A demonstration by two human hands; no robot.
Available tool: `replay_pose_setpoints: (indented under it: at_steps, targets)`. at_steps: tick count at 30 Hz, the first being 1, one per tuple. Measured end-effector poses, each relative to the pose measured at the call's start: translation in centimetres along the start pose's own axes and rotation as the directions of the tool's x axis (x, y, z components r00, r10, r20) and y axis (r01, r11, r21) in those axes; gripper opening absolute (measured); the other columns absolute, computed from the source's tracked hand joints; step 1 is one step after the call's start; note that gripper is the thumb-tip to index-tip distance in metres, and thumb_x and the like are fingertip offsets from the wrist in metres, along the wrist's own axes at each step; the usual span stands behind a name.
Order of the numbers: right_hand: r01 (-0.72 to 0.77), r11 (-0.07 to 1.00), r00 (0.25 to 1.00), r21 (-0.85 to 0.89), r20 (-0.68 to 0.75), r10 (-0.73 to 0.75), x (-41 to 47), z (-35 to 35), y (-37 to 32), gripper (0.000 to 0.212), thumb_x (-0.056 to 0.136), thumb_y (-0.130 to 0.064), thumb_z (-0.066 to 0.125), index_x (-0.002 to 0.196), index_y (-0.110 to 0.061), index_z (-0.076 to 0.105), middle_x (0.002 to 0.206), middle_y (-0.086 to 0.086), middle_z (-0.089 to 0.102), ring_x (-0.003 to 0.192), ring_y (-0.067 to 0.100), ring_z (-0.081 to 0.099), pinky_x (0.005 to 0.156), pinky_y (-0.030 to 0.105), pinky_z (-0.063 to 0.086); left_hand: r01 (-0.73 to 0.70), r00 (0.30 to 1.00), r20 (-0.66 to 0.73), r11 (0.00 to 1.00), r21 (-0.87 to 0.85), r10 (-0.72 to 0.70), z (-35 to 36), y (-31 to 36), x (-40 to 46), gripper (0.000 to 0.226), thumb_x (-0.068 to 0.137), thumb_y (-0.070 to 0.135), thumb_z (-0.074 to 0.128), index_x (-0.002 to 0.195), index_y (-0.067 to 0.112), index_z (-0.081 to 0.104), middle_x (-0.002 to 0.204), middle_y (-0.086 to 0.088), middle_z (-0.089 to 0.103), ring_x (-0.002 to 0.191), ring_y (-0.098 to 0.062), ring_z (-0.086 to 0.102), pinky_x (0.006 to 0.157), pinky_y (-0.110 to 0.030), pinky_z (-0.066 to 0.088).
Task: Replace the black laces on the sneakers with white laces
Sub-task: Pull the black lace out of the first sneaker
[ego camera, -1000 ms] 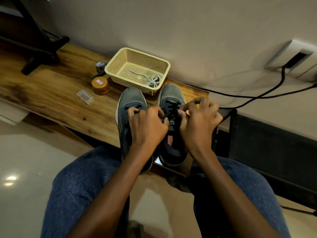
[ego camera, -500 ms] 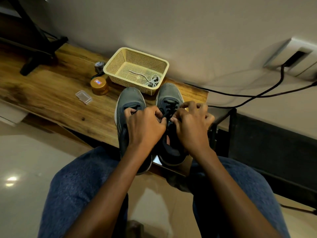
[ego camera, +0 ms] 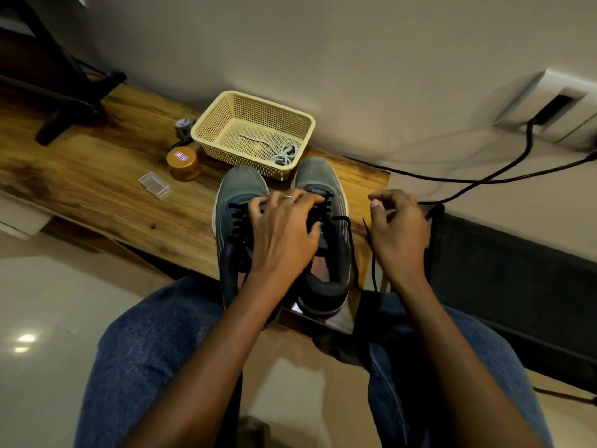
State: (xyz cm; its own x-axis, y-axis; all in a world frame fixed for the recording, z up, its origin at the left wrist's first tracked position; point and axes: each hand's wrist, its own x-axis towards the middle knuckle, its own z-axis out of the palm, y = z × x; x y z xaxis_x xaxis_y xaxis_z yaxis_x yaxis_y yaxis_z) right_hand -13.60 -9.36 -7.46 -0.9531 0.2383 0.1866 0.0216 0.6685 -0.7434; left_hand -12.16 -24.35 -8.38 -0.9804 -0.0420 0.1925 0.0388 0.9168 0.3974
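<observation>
Left hand (ego camera: 284,234) pressing sneakers (ego camera: 323,227) at desk's (ego camera: 97,189) near edge, right hand (ego camera: 399,234) pinching limp black lace (ego camera: 371,253) near tip.

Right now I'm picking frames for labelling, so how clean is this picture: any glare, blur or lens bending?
Head view: dim, warm light; a bright glare spot on the floor tiles; wide-angle bending curves the wooden shelf and the wall; the right hand looks slightly motion-softened; the left hand, sneakers and basket read sharp; the black lace is thin but visible.
</observation>
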Motion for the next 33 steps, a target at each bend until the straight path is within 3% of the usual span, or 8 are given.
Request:
replay_pose_setpoints:
  at_steps: [2,5,10,19,24,29,33]
  targets:
    - [-0.002,0.998,0.992,0.063,0.123,-0.006,-0.3,0.1,0.0,0.011,0.095,-0.015,0.054,0.098,-0.015,0.065,0.089,-0.003,0.063,0.082,0.014,0.06,0.075,0.04,0.053,-0.068,0.997,0.049,0.997,0.034,0.066,0.7,0.2,0.0,0.036,0.09,0.03,0.059,0.127,0.031,0.057,0.13,0.011,0.057,0.121,-0.015,0.046,0.1,-0.035,0.019]
    - [0.009,1.0,0.947,0.006,0.32,-0.011,-0.8,0.6,0.0,0.007,0.091,-0.024,0.062,0.093,-0.018,0.064,0.077,-0.006,0.061,0.072,0.007,0.057,0.065,0.03,0.049,-0.092,0.995,0.054,0.993,0.067,0.089,1.3,0.4,0.0,0.033,0.092,0.025,0.057,0.125,0.028,0.06,0.128,0.008,0.06,0.117,-0.016,0.05,0.099,-0.034,0.022]
    - [0.04,0.987,0.89,-0.159,0.454,0.037,-1.0,0.7,0.4,0.03,0.078,-0.031,0.076,0.101,-0.018,0.063,0.09,0.0,0.063,0.084,0.015,0.059,0.069,0.029,0.047,-0.054,0.998,-0.024,0.995,0.088,0.056,1.5,0.8,0.2,0.025,0.088,0.025,0.063,0.113,0.024,0.065,0.114,0.004,0.065,0.109,-0.017,0.054,0.099,-0.034,0.023]
    - [0.004,0.987,0.9,-0.159,0.431,0.065,-1.2,0.3,0.2,0.027,0.079,-0.025,0.073,0.103,-0.015,0.067,0.084,-0.002,0.064,0.079,0.012,0.06,0.065,0.025,0.043,-0.084,0.994,-0.059,0.992,0.098,0.09,1.8,0.8,0.0,0.013,0.087,0.02,0.064,0.1,0.02,0.066,0.094,0.0,0.069,0.091,-0.021,0.062,0.094,-0.036,0.027]
    - [-0.03,0.985,0.914,-0.17,0.394,0.096,-1.3,0.5,0.2,0.02,0.077,-0.024,0.07,0.095,-0.014,0.069,0.082,0.0,0.065,0.079,0.016,0.062,0.067,0.033,0.053,-0.062,0.998,-0.033,0.998,0.004,0.062,2.0,0.8,-0.1,0.013,0.087,0.017,0.064,0.1,0.018,0.062,0.089,-0.001,0.069,0.086,-0.021,0.064,0.107,-0.041,0.029]
    - [-0.036,0.976,0.936,-0.213,0.334,0.107,-1.3,0.7,0.2,0.013,0.077,-0.025,0.069,0.083,-0.014,0.066,0.08,0.003,0.064,0.076,0.02,0.061,0.06,0.029,0.045,0.115,0.991,-0.042,0.965,-0.237,-0.129,1.8,1.0,-0.1,0.007,0.091,0.016,0.06,0.097,0.014,0.055,0.084,-0.002,0.067,0.083,-0.023,0.064,0.117,-0.044,0.017]
    - [0.005,0.969,0.94,-0.249,0.332,0.08,-1.6,0.7,-0.2,0.016,0.08,-0.025,0.067,0.089,-0.013,0.067,0.082,0.005,0.066,0.077,0.024,0.063,0.065,0.036,0.054,0.054,0.998,-0.038,0.995,-0.089,-0.058,1.7,1.3,-0.4,0.02,0.09,0.021,0.061,0.11,0.022,0.059,0.094,0.003,0.07,0.099,-0.019,0.062,0.117,-0.046,0.004]
